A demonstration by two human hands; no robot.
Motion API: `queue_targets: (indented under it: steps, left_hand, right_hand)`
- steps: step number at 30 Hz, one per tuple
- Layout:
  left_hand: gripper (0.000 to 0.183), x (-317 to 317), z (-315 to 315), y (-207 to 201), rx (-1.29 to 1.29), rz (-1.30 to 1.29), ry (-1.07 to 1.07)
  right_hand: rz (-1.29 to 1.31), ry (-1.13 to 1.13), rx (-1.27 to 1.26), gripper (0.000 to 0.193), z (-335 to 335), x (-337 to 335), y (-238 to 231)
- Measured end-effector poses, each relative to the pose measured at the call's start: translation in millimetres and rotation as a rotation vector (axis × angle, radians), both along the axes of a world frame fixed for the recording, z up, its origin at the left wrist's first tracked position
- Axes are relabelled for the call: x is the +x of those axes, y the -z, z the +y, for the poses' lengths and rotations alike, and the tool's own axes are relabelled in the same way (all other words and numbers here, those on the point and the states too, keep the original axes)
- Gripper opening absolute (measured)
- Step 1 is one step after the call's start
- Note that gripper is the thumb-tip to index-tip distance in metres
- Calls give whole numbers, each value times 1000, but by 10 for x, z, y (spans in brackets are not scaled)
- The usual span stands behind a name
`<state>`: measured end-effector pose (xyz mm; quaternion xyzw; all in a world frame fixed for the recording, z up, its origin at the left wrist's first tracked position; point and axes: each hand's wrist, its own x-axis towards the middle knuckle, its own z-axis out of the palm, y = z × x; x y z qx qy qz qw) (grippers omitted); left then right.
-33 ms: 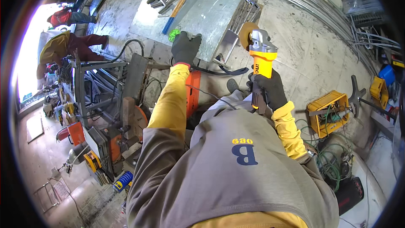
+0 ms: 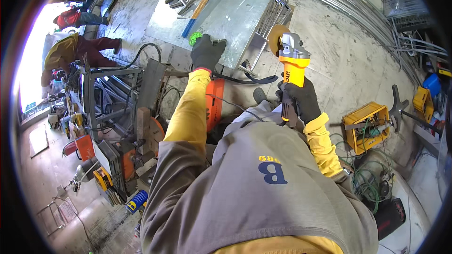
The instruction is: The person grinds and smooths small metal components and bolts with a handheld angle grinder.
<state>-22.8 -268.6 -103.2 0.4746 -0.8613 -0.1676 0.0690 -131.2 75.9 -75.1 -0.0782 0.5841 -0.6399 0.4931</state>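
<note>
Holding a yellow and grey angle grinder with a round brownish disc (image 2: 289, 56), the right hand (image 2: 301, 101) in a dark glove is wrapped tight around the tool's handle. The grinder points up and away from the person, and its disc sits near the edge of a flat grey metal sheet (image 2: 230, 14) lying on the floor. The tool's body is bright yellow, its head is shiny grey, and the disc looks tilted on its side. The right arm in a yellow sleeve is bent at the elbow and lifted in front of the body. The left hand (image 2: 207, 52), also in a dark glove, reaches far forward with the arm almost straight. Its fingers are curled down and press on the near edge of the metal sheet, just beside a small green round thing (image 2: 195, 38). A hammer with an orange and blue handle (image 2: 200, 9) lies on the sheet, well apart from both hands. A yellow box with wires in it (image 2: 367, 127) sits on the floor to the right.
</note>
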Motion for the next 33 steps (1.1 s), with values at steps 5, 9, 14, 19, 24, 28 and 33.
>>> queue_targets:
  steps: [5, 9, 14, 19, 24, 28, 33]
  left_hand:
    - [58, -31, -234, -106, 130, -169, 132]
    - [43, 136, -471, 168, -66, -41, 206]
    - [40, 141, -442, 230, -105, 43, 243]
    - [35, 134, -407, 68, 111, 60, 221]
    - [33, 46, -337, 4, 174, -48, 294]
    - [33, 51, -451, -50, 83, -124, 317]
    - [35, -75, -384, -194, 81, -311, 418]
  right_hand:
    - [-18, 9, 11, 40, -5, -10, 25]
    - [-28, 4, -30, 42, -38, 28, -19]
    - [-38, 23, -41, 42, -12, 19, 11]
    - [-80, 44, -69, 41, -11, 34, -39]
    - [-48, 8, -9, 41, -12, 2, 20]
    - [-30, -11, -14, 42, -26, 19, 8]
    - [-45, -6, -1, 41, -53, 11, -45]
